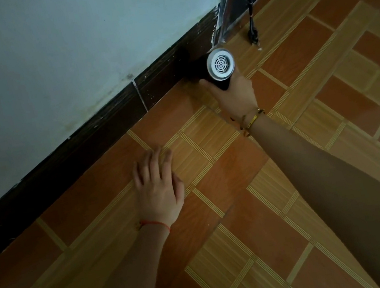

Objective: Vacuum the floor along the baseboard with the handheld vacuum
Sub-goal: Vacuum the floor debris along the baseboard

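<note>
My right hand grips a black handheld vacuum with a round silver vented rear cap facing me. Its front end points at the dark brown baseboard, which runs diagonally from lower left to upper right under a pale blue wall. The nozzle tip is dark and hard to tell apart from the baseboard. My left hand lies flat on the floor, fingers spread, palm down, close to the baseboard and holding nothing.
The floor is orange and tan patterned tile. At upper right a dark door or panel edge meets the wall, with a black cord or rod reaching the floor beside it.
</note>
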Demonstrator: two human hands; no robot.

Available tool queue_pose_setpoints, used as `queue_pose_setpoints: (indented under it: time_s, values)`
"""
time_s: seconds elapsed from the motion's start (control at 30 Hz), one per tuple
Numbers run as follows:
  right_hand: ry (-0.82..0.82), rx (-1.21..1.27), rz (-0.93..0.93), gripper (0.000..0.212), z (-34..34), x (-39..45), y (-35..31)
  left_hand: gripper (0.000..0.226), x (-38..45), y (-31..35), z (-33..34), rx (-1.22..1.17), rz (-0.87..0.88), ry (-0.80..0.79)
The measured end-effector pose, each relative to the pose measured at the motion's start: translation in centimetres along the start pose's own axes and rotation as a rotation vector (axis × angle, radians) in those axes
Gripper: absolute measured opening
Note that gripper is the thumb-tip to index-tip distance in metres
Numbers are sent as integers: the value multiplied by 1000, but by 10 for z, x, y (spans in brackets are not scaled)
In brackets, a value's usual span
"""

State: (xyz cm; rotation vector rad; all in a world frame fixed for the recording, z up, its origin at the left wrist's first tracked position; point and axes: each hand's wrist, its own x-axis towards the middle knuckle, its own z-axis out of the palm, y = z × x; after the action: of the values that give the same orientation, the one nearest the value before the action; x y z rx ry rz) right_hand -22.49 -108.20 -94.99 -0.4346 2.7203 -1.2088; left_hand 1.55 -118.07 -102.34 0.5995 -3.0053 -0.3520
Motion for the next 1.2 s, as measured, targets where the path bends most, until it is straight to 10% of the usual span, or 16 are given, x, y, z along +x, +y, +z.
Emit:
queue_pose_setpoints:
  time_s: [1.2]
  values:
    - [38, -155, 4, 70, -50, -86, 21, 53, -3, 0, 1, -45, -1, 52]
